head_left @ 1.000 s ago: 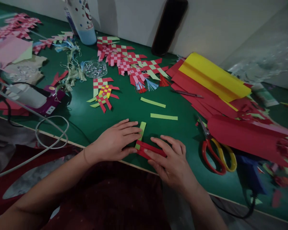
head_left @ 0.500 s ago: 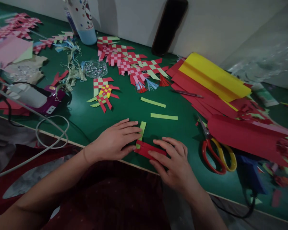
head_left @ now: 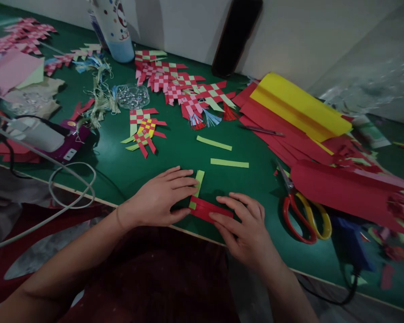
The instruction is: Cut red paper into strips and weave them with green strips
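Observation:
Red paper strips [head_left: 207,209] lie side by side near the table's front edge. A light green paper strip [head_left: 199,180] crosses their left end, and a small green square of it shows among the red. My left hand [head_left: 164,197] lies flat with fingers stretched out. Its fingertips touch the green strip, and the thumb meets the left end of the red ones. Over the right part of the red strips, my right hand [head_left: 245,224] rests with fingers apart and loosely bent, the index fingertip on the paper. Two loose green strips, an upper one [head_left: 214,143] and a lower one [head_left: 229,163], lie beyond.
Scissors [head_left: 299,211] lie right of my right hand, beside red paper sheets [head_left: 336,188] and a yellow sheet [head_left: 299,107]. Several woven paper fish [head_left: 185,85] lie at the back. A bottle [head_left: 119,36] and a phone [head_left: 237,36] stand there. A white cable [head_left: 70,197] loops at left.
The right hand's fingers have shifted very slightly on the red strips. The left hand and the green strips keep their places, while the whole view has moved a little.

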A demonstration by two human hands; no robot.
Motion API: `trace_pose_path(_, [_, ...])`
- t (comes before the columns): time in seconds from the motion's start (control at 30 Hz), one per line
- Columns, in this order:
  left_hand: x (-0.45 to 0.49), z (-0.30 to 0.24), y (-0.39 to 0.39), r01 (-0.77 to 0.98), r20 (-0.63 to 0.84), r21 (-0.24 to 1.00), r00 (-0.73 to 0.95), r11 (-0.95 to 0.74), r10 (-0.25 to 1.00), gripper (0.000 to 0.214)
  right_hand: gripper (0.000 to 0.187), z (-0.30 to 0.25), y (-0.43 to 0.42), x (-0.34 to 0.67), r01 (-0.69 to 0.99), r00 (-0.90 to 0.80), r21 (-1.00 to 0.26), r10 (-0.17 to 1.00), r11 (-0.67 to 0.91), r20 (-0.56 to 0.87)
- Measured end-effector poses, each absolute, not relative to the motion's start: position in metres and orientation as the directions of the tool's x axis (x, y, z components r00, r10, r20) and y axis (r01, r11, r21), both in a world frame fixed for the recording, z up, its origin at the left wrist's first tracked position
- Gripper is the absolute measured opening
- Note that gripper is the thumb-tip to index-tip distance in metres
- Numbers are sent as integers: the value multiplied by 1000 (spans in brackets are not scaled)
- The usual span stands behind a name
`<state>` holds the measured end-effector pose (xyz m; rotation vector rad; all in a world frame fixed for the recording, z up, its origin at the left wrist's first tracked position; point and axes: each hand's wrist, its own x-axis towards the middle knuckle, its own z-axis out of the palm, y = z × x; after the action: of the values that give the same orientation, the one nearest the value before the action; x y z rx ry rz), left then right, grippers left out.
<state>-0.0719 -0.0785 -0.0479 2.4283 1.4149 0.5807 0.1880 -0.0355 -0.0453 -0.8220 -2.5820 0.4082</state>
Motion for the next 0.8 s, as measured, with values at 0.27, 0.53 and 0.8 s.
trace_pose_path(0.27, [-71,-50,-78,763,223,431,427,-481,877,40,16,-44,-38,188,480,-737,-376,597,792,317])
trace_pose_path(0.53, [-73,-50,-78,758,207,433,442,-487,873,42,23,-39,-33,179,526,-730,-301,604,795,321])
trace_pose_path(0.8, [-72,-49,-77,761,186,433,449,-484,874,45,44,-34,-18,147,441,-865,-221,478,870,154])
